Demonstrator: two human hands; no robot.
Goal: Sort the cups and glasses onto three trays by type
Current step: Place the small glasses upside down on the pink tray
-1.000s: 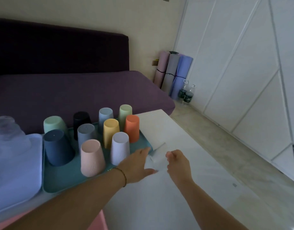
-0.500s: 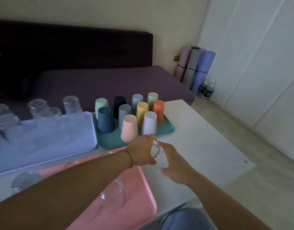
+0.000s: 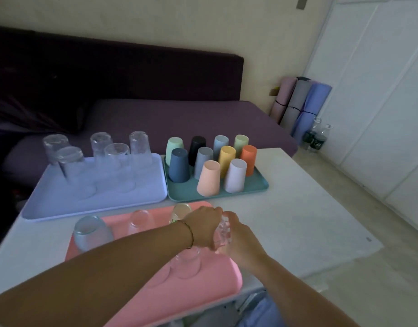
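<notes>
The sorting looks close to finished: on the white tabletop (image 3: 297, 208) every piece I can see stands on a tray, save the one between the hands, which I judge to be the last or near it

The lavender tray (image 3: 61, 208), at the far left, carries five tall clear glasses (image 3: 139, 147), all mouth down and bunched at its far side. Touching its right edge, the teal tray (image 3: 217, 197) holds ten coloured plastic cups (image 3: 226, 159), also inverted, in tight rows. The pink tray (image 3: 179, 298) lies nearest the person and bears four short rounded glasses (image 3: 92, 232) upside down, one partly hidden behind the left wrist

The left hand (image 3: 202, 228) and the right hand (image 3: 241, 237) meet over the pink tray's right edge with one small clear glass (image 3: 223, 236) between them. The left fingers (image 3: 215, 212) are curled over its top and the right hand's are wrapped round its far side, so both are clamped on it. Whether its rim already touches the tray I cannot tell. What is left, by my reading, is to set it down beside its fellows and let go
</notes>
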